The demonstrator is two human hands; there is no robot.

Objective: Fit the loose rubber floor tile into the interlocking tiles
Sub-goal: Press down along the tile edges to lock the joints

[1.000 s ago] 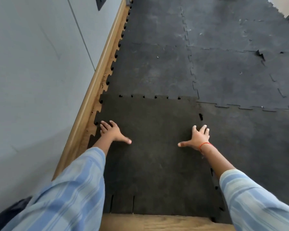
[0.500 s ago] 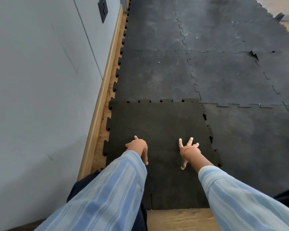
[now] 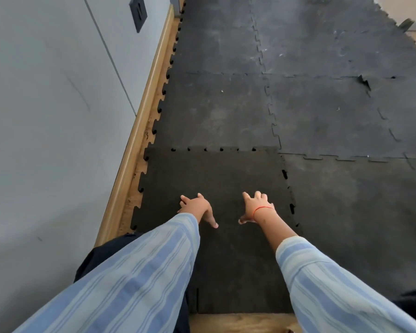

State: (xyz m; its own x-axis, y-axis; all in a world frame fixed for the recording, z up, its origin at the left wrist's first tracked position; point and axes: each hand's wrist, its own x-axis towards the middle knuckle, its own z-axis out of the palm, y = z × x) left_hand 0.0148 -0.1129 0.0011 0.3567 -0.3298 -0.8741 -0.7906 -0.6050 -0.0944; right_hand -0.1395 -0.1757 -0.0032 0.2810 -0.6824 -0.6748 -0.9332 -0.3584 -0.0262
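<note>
The loose rubber floor tile (image 3: 216, 174) is dark and square and lies flat in the near-left corner of the mat. Small gaps show along its far edge and its right edge where the teeth meet the interlocking tiles (image 3: 322, 121). My left hand (image 3: 197, 207) rests flat on the tile with fingers spread. My right hand (image 3: 256, 207), with a red thread at the wrist, presses on the tile a hand's width to the right, fingers apart. Neither hand holds anything.
A grey wall (image 3: 58, 116) with a wooden skirting board (image 3: 139, 131) runs along the left, with a strip of bare wood floor beside the tile's toothed left edge. A dark wall plate (image 3: 138, 13) sits up the wall. Wood floor (image 3: 240, 323) shows at the near edge.
Both hands have moved inward and back toward me from the tile's left and right sides to its middle. The camera has risen and pulled back.
</note>
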